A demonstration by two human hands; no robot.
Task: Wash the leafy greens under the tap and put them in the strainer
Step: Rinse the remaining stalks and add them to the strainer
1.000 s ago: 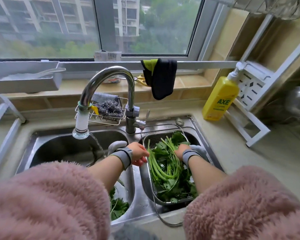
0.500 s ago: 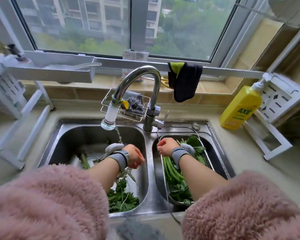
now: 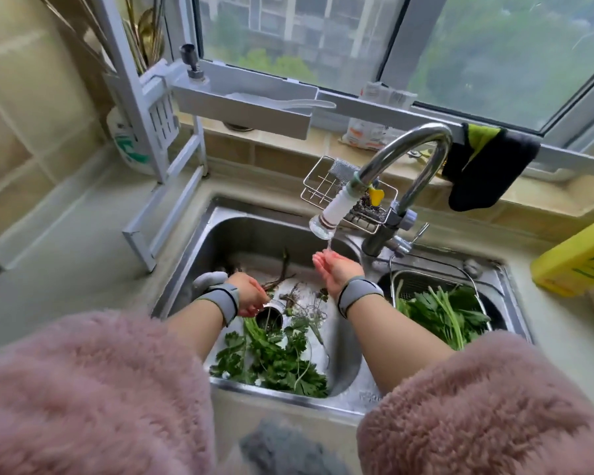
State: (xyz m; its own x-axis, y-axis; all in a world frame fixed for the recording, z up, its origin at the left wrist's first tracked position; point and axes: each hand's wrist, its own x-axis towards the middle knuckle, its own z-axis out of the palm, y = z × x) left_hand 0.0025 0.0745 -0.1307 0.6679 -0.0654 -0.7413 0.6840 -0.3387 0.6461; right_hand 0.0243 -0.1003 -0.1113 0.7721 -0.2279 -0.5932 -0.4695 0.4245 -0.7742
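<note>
Water runs from the tap (image 3: 323, 225) over the left basin (image 3: 199, 255). My right hand (image 3: 336, 269) is under the stream, palm turned inward, fingers relaxed and holding nothing. My left hand (image 3: 249, 296) is low in the same basin by the drain (image 3: 271, 311), its fingertips at the stem ends of the loose leafy greens (image 3: 275, 361) lying near the front wall. Whether those fingers grip a stem is hidden. The metal mesh strainer (image 3: 403, 286) sits in the right basin with a pile of greens (image 3: 443, 313) in it.
Cut roots and stem scraps (image 3: 282, 279) lie on the left basin floor. A wire sponge rack (image 3: 319, 186) hangs behind the tap. A yellow soap bottle (image 3: 576, 262) stands at the right, a dark cloth (image 3: 484, 166) hangs from the sill, and a white rack (image 3: 158, 132) stands at the left.
My right hand left the strainer and moved left under the running tap. My left hand dropped toward the drain and the loose greens. The view swung left.
</note>
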